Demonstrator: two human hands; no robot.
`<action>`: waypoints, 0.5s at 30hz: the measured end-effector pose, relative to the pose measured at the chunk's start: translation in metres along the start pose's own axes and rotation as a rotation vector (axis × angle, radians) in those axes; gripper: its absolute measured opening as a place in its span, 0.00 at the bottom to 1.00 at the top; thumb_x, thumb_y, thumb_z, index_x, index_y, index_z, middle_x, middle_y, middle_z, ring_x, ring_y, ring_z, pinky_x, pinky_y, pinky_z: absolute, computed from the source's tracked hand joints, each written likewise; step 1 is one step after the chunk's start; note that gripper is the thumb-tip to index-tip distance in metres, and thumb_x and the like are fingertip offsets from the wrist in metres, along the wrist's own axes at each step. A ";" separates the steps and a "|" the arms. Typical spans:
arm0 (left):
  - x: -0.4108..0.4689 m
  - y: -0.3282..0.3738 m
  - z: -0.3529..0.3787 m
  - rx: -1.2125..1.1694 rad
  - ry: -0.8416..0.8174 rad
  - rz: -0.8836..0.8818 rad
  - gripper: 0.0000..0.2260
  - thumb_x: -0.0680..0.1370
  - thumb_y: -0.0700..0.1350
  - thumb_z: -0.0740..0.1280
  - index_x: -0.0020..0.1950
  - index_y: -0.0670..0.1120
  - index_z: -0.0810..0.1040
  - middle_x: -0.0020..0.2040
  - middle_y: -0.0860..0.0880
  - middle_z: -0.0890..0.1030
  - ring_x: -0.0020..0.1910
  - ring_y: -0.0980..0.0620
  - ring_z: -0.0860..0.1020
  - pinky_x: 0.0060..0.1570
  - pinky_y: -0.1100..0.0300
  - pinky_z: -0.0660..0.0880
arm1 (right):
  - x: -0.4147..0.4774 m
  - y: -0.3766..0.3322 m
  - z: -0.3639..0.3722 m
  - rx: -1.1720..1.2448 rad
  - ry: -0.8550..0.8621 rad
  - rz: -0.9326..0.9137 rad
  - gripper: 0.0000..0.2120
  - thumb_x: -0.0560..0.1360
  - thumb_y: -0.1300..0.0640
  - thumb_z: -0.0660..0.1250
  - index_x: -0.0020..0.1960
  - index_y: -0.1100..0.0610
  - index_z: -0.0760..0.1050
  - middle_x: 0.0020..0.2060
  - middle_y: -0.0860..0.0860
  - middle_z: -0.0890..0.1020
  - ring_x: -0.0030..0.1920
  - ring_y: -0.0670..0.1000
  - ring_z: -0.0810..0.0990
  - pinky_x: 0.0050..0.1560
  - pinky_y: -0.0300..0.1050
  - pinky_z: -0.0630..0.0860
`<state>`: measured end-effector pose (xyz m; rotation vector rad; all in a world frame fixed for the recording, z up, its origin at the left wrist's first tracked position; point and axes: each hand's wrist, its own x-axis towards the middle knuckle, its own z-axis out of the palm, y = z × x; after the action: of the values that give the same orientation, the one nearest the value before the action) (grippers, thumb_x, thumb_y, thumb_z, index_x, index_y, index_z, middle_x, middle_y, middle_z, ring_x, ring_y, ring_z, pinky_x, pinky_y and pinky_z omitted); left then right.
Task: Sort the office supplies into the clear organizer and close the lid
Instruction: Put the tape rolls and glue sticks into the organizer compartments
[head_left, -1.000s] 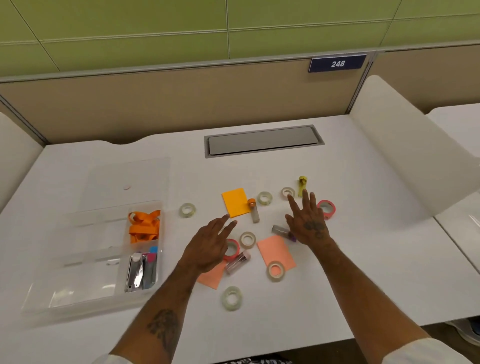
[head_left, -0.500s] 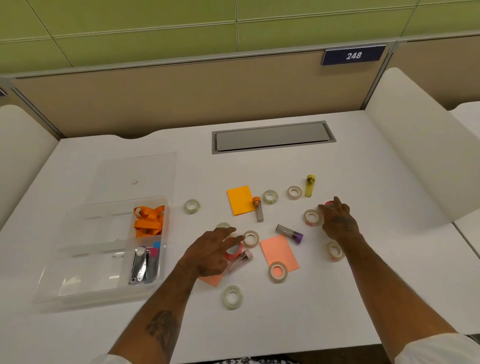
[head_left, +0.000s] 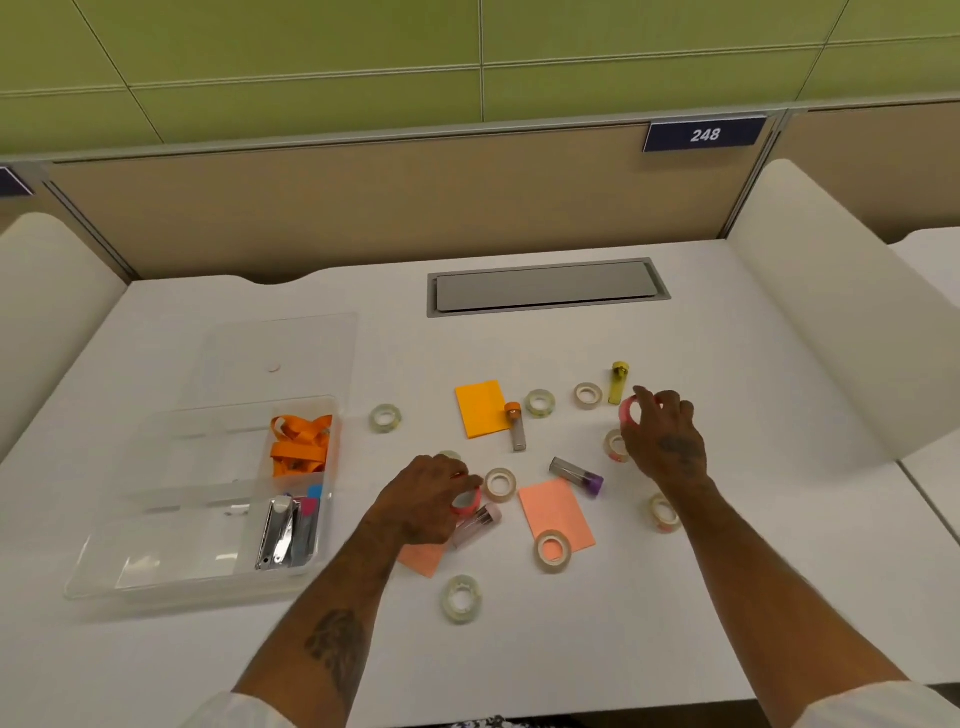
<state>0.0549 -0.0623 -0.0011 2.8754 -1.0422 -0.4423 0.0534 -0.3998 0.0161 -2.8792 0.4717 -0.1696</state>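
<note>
Your left hand (head_left: 423, 501) is curling its fingers round a pink tape roll (head_left: 466, 503) low over the bench (head_left: 727, 597), just beside a pink-capped tube (head_left: 478, 522). Your right hand (head_left: 667, 444) is pinching a second pink tape roll (head_left: 627, 410) on its edge, near the yellow tube (head_left: 618, 383). The clear organizer (head_left: 104, 582) is sitting at the left of the bench with its lid (head_left: 280, 353) lying open behind it. An orange ribbon (head_left: 301, 441) is lying in its far right compartment.
</note>
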 end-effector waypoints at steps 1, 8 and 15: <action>0.000 0.000 -0.002 -0.004 0.021 -0.001 0.25 0.75 0.50 0.63 0.73 0.53 0.68 0.71 0.50 0.71 0.68 0.48 0.69 0.68 0.54 0.64 | 0.000 -0.005 0.000 0.020 0.017 -0.021 0.23 0.75 0.55 0.67 0.69 0.58 0.69 0.60 0.60 0.74 0.58 0.61 0.73 0.49 0.54 0.77; -0.015 -0.015 -0.030 -0.171 0.200 -0.111 0.29 0.69 0.52 0.70 0.68 0.50 0.69 0.65 0.51 0.75 0.58 0.48 0.76 0.56 0.55 0.73 | -0.004 -0.054 0.003 0.134 0.045 -0.212 0.26 0.71 0.53 0.72 0.67 0.58 0.71 0.59 0.63 0.74 0.57 0.63 0.72 0.48 0.55 0.78; -0.059 -0.048 -0.048 -0.161 0.400 -0.188 0.23 0.73 0.57 0.66 0.66 0.51 0.72 0.61 0.50 0.76 0.57 0.48 0.76 0.53 0.52 0.74 | -0.020 -0.128 0.006 0.202 0.024 -0.362 0.25 0.72 0.50 0.69 0.67 0.56 0.72 0.56 0.60 0.75 0.57 0.61 0.72 0.44 0.54 0.78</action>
<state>0.0550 0.0094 0.0531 2.7598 -0.6451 0.0461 0.0737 -0.2739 0.0389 -2.7372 -0.0662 -0.2908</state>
